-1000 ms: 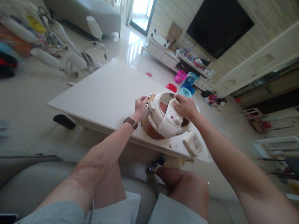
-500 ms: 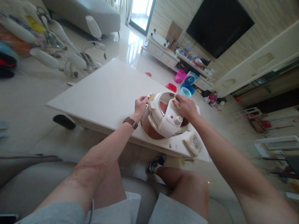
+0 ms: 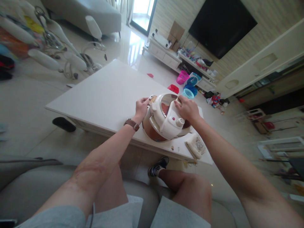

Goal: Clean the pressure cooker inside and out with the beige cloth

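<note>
Left hand (image 3: 142, 108) pinching side handle (image 3: 153, 99) of pot (image 3: 151, 126), right hand (image 3: 188, 109) gripping lid (image 3: 167, 125) up top, near table (image 3: 102, 91) edge. Bracing handle, turning lid level: working best imo.

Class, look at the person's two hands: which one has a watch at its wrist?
The left hand, at the side of the pot: a brown-strapped watch sits just behind it. The right hand, gripping the lid on top, has none.

On the table (image 3: 102, 91), cloth (image 3: 195, 146) lies right of the pot (image 3: 166, 125).
</note>
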Available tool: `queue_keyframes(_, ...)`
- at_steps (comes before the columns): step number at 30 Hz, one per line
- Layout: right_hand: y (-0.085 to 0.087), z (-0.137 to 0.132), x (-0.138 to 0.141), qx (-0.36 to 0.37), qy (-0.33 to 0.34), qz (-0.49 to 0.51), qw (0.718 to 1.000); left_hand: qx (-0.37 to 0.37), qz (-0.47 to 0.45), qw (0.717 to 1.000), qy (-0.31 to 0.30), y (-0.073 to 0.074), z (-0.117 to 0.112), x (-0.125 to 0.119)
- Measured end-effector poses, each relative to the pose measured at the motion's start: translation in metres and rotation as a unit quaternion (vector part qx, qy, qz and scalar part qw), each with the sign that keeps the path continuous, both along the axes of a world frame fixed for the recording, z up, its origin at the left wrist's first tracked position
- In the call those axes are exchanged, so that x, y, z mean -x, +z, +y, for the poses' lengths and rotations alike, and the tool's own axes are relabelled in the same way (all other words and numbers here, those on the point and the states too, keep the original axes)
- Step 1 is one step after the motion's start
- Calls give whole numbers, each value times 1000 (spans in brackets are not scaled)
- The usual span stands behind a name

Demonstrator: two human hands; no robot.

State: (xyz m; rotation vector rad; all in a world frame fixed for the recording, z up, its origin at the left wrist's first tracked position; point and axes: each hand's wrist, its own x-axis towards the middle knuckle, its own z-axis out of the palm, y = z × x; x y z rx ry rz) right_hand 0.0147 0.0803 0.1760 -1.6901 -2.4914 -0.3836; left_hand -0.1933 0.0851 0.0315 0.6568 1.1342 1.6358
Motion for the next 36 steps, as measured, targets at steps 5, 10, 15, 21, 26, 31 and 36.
queue_keyframes(5, 0, -1, 1, -3, -3, 3, 1000, 3, 0, 1000, 1, 3, -2, 0)
queue_keyframes(10, 0, -1, 1, -5, -9, 2, 1000, 4, -3, 1000, 3, 2, -1, -1)
queue_keyframes(15, -2, 0, 2, -17, -25, 10, 999, 7, -8, 1000, 1, 1, 0, -2)
queue_keyframes(21, -2, 0, 2, -14, -33, 13, 999, 9, -6, 1000, 2, 1, 1, -2)
queue_keyframes(26, -1, 1, 2, -12, -37, 17, 999, 9, -10, 1000, 2, 2, 0, -2)
queue_keyframes(31, 0, 2, 2, -4, -33, 20, 999, 10, -9, 1000, 1, 1, 0, -2)
queue_keyframes(36, -1, 3, 0, -7, -18, 28, 999, 10, -6, 1000, 0, -1, 1, -2)
